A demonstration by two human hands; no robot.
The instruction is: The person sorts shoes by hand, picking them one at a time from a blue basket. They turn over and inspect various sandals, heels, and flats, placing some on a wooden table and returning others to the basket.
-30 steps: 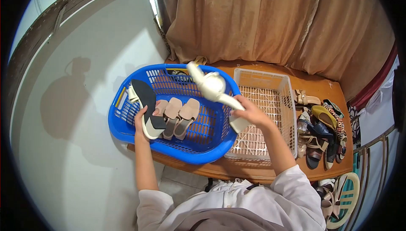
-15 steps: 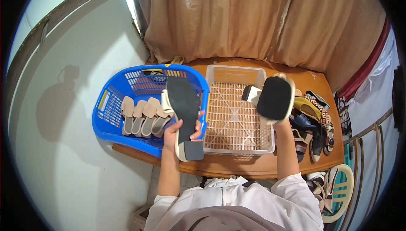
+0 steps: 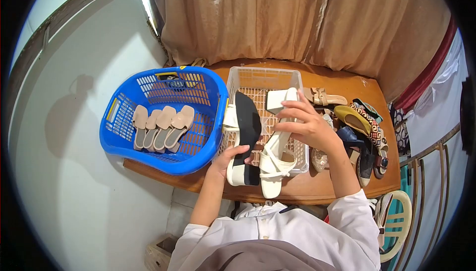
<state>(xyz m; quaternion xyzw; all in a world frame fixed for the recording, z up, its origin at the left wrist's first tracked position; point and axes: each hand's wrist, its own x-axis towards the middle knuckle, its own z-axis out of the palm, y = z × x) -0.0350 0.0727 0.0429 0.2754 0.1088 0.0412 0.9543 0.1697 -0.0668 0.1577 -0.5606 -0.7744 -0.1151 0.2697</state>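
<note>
My left hand [image 3: 230, 161] is closed round the narrow middle of a white heeled sandal [image 3: 248, 122], whose black sole faces right. Beside it, my right hand [image 3: 305, 122] holds the second white sandal [image 3: 277, 167] near its heel end, toe pointing down toward me and crossed straps showing. Both sandals are above a clear plastic crate [image 3: 302, 164] with a lattice bottom. On the left, a blue basket [image 3: 111, 142] holds several beige sandals [image 3: 163, 122] standing in a row.
Assorted shoes [image 3: 364, 127] lie at the right of the wooden table [image 3: 342, 80], with a tan sandal [image 3: 325, 97] behind them. A pale chair [image 3: 404, 221] bearing shoes stands at the lower right. Brown curtains [image 3: 248, 18] hang behind.
The right-hand sandal has turned from sole-up to toe-down and moved left, beside the other. The left-hand sandal has tilted onto its side. The view has shifted slightly.
</note>
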